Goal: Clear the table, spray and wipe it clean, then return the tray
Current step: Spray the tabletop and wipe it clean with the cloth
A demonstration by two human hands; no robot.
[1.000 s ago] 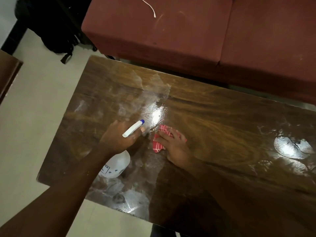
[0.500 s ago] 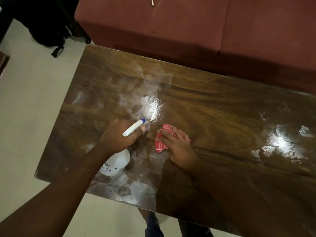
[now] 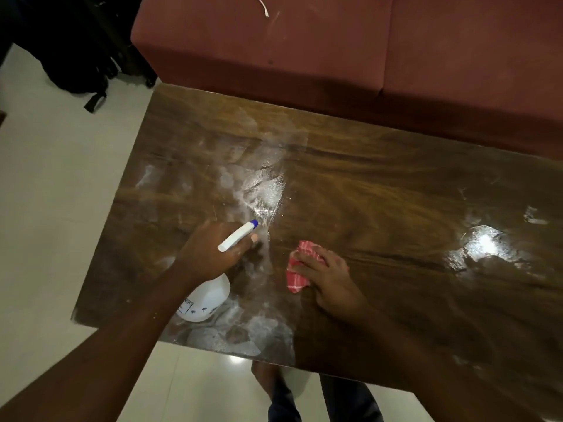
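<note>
Two hands at work over one desk, itemised as follows.

1. Left hand point(image 3: 210, 254): grip closed round the neck of a white plastic spray bottle point(image 3: 207, 300), with one finger forward under the head. The blue-tipped white nozzle point(image 3: 239, 235) points away from the person, toward the far side. The bottle is tilted, its rounded body below the wrist, over the near left part of the desk (whether the base touches the surface cannot be told).

2. Right hand point(image 3: 332, 278): grip flat and unclenched, fingers spread over a bunched red-and-white checked cloth point(image 3: 297, 283), pressing it onto the desk. The cloth lies just right of the nozzle, and hand and bottle are apart.

3. Glossy brown wood-grain desk point(image 3: 380, 193): whitish wet smears and film across the left half, ahead of the nozzle and along the near edge. A bright patch of glare sits toward the right end.

4. Surroundings: dark red upholstered sofa point(image 3: 304, 50) along the far edge, with a thin white cable point(image 3: 263, 6) on its seat. A black bag point(image 3: 76, 56) lies on the pale tiled floor point(image 3: 54, 193) at far left. The person's legs in dark trousers point(image 3: 350, 397) show below the near edge.
</note>
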